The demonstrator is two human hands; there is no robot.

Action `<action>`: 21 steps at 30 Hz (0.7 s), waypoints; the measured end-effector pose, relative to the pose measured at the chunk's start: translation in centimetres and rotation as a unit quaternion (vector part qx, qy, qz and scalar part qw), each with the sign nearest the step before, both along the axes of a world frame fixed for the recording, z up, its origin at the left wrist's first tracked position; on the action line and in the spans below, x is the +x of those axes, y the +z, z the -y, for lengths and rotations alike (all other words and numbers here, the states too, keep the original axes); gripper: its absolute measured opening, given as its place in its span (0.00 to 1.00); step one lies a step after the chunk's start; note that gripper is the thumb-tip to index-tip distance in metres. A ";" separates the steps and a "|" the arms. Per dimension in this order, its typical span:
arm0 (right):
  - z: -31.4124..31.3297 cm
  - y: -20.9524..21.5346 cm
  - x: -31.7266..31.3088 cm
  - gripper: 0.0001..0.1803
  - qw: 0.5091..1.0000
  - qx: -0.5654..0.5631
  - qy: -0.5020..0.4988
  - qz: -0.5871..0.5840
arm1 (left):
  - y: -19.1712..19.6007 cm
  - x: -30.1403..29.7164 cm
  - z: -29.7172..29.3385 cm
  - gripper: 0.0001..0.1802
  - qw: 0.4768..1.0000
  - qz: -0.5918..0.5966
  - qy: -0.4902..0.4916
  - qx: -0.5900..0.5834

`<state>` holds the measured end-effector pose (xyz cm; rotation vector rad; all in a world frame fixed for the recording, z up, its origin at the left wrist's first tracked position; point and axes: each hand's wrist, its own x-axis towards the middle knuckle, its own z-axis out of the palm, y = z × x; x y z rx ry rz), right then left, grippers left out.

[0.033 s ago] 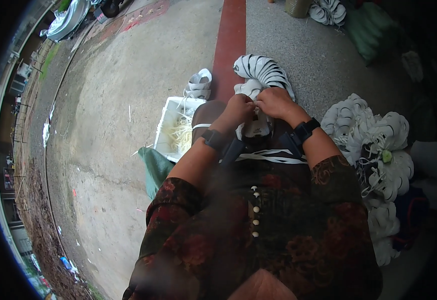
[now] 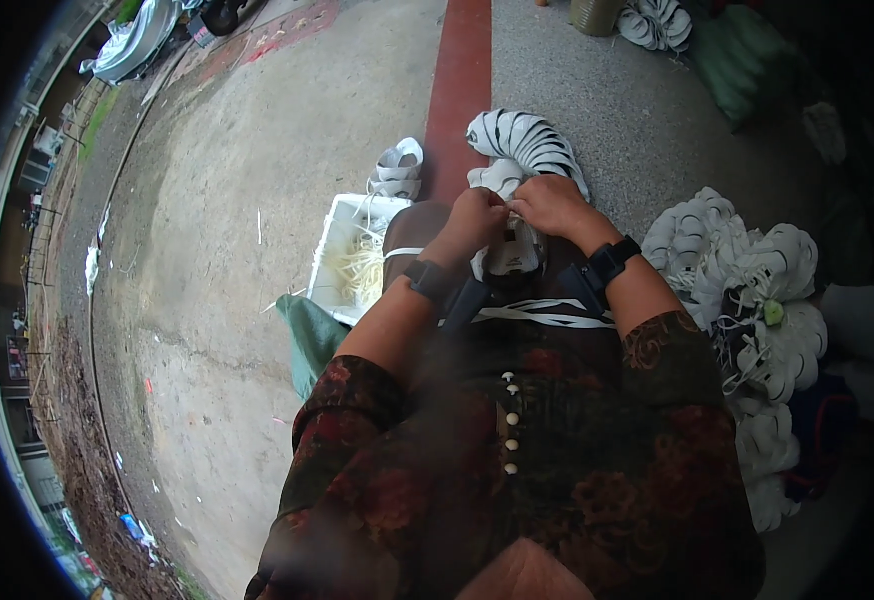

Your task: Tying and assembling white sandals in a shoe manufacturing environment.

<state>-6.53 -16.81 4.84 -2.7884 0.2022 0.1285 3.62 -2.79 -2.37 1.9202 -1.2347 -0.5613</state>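
Note:
A white shoe upper [image 2: 513,258] rests on my lap between my thighs. Over its far end my left hand [image 2: 472,222] and my right hand [image 2: 555,206] meet, thumbs and fingertips pinched close together. Whatever sits in the pinch is too small and covered to name. Just beyond my hands lies a curved, nested stack of white shoe uppers [image 2: 529,142], with a single rounded white piece [image 2: 497,177] at its near side. White straps [image 2: 537,314] cross my lap nearer to me.
Left of my knee stands a white box [image 2: 325,272] holding pale laces [image 2: 362,268], with green cloth [image 2: 302,345] by its corner. A few white uppers [image 2: 397,170] stand behind the box. Bundled white uppers [image 2: 747,285] are heaped at my right. A green sack [image 2: 742,65] lies far right.

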 end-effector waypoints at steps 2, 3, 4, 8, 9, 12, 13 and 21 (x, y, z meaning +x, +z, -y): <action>1.1 -0.5 -0.7 0.11 1.000 -0.004 -0.017 0.002 | 2.5 -1.5 0.4 0.09 0.993 -0.028 0.103 0.042; 1.1 -0.5 -0.7 0.11 1.000 -0.008 -0.019 0.006 | 2.6 -1.8 -0.1 0.09 0.993 -0.028 0.103 0.042; 1.1 -0.5 -0.8 0.11 1.000 -0.008 -0.018 0.007 | 2.7 -2.2 -0.5 0.08 0.990 0.063 0.119 0.043; 0.4 -0.6 -1.7 0.09 0.999 0.007 -0.025 0.046 | 4.3 -3.0 -2.5 0.05 0.962 0.259 0.074 -0.040; 0.3 -0.6 -2.1 0.07 0.996 0.015 -0.014 0.089 | 4.3 -3.1 -3.0 0.05 0.962 0.260 0.073 -0.040; 0.5 -2.0 -3.9 0.05 0.987 -0.007 0.043 0.157 | 4.4 -3.2 -4.4 0.05 0.951 0.306 0.007 -0.040; 0.6 -2.4 -4.5 0.05 0.987 -0.007 0.041 0.157 | 4.3 -3.2 -4.7 0.05 0.953 0.300 0.007 -0.035; 2.4 -3.1 -7.8 0.05 0.968 -0.054 0.059 0.237 | 3.1 -0.2 -8.6 0.04 0.960 0.275 0.039 -0.031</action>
